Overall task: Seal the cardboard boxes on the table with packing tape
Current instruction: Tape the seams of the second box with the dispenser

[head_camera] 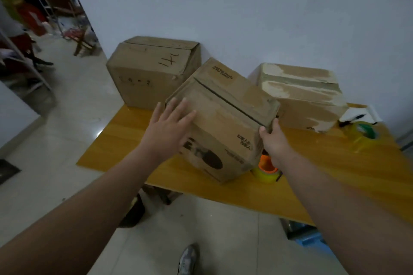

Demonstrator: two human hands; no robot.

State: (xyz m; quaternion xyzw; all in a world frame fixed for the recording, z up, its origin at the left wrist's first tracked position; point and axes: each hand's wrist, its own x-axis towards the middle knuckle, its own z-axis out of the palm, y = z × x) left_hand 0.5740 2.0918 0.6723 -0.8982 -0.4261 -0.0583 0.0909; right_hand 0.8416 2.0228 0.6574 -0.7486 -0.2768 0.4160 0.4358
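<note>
On the yellow wooden table [335,185], which stands against a pale wall, there are three cardboard boxes. The back-left box [152,73] has dark handwriting on its top flap. The right box [301,96] is worn, with torn pale patches across its top. The middle box [223,123] sits nearest the front edge, turned corner-on and tilted, and its closed flaps meet along a dark seam that runs across the top.

Both forearms reach forward from the bottom corners of the view. The left hand [169,127] lies flat on the near left corner of the middle box, with fingers straight and spread, pressing on the top flap rather than gripping it. The right hand [273,138] grasps the box's right corner: the thumb is hooked over the top edge, and the other fingers wrap out of sight behind the corner.

Two tape rolls are on the table. The tape roll with an orange core [267,168] stands just beside the middle box's lower right side, partly hidden by the right wrist. The tape roll with a green core [363,133] lies well apart at the right end, near a white sheet [359,111].

One grey shoe [187,259] shows on the tiled floor below.
</note>
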